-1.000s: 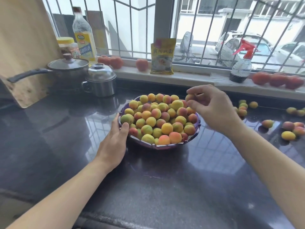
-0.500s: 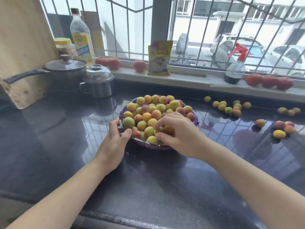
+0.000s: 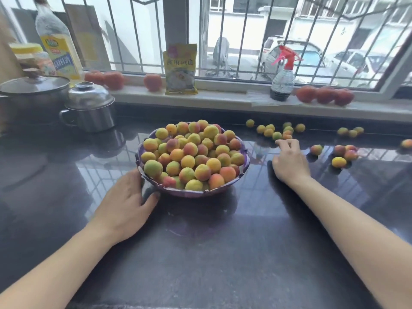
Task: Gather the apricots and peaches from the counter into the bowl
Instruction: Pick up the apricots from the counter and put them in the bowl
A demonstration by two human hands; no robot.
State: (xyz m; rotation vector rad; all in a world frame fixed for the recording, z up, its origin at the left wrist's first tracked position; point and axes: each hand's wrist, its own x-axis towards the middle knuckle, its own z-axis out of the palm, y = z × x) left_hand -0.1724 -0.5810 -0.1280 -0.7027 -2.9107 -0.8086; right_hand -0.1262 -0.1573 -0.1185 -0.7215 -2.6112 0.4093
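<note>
A purple bowl (image 3: 191, 194) heaped with apricots and peaches (image 3: 191, 152) stands mid-counter. My left hand (image 3: 127, 201) rests against its near-left wall, thumb by the base, fingers relaxed. My right hand (image 3: 289, 161) lies on the counter to the right of the bowl and holds nothing. Its fingertips reach a cluster of loose apricots (image 3: 277, 136) near the back edge. Farther right lie a single peach (image 3: 316, 149), a small group of peaches (image 3: 344, 153), a few small apricots (image 3: 352, 132) and one fruit at the frame edge (image 3: 406, 143).
A lidded pan (image 3: 33, 94) and a steel lidded mug (image 3: 91, 110) stand at the back left, with an oil bottle (image 3: 58, 47) behind. On the windowsill are a yellow packet (image 3: 180, 70), a spray bottle (image 3: 282, 79) and tomatoes (image 3: 324, 95). The dark counter (image 3: 223, 253) is glossy.
My right hand has left the fruit pile in the bowl and moved right and back to the loose apricots. My left hand stays at the bowl.
</note>
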